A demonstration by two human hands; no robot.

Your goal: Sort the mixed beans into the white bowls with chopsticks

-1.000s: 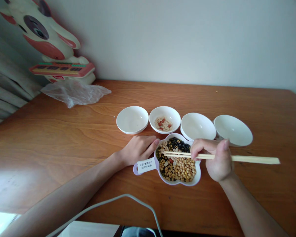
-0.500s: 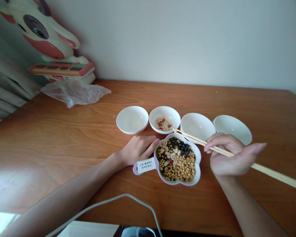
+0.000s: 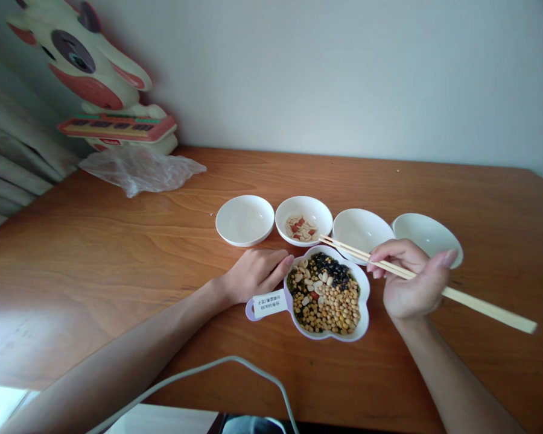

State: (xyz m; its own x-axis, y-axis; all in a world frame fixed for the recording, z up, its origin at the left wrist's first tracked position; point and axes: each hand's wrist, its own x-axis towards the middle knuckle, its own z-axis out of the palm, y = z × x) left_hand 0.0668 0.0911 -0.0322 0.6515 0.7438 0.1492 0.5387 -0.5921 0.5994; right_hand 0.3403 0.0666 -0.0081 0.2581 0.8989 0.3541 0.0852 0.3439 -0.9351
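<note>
A pair of wooden chopsticks (image 3: 473,302) is held in my right hand (image 3: 409,283), its fingers closed round them. Their tips are close together by the near rim of a white bowl with peanuts (image 3: 301,228), and I see nothing between them. Below the tips sits a flower-shaped, lilac-edged bowl (image 3: 364,310) with a labelled handle, full of yellow beans, black beans and peanuts. My left hand (image 3: 256,274) is closed at this bowl's left rim, thumb against the edge; its other fingertips are hidden.
Three more white bowls stand in the same row: one at the left (image 3: 245,220), one right of the peanuts (image 3: 362,232) and one at the far right (image 3: 428,236). A cow-shaped toy keyboard (image 3: 117,126) and a plastic bag (image 3: 142,172) are back left. A pale cable (image 3: 208,365) crosses in front.
My right hand has shifted slightly left along the chopsticks, whose rear ends have come into view. Their tips have hardly moved. My left hand keeps its place at the bowl; the view has shifted slightly.
</note>
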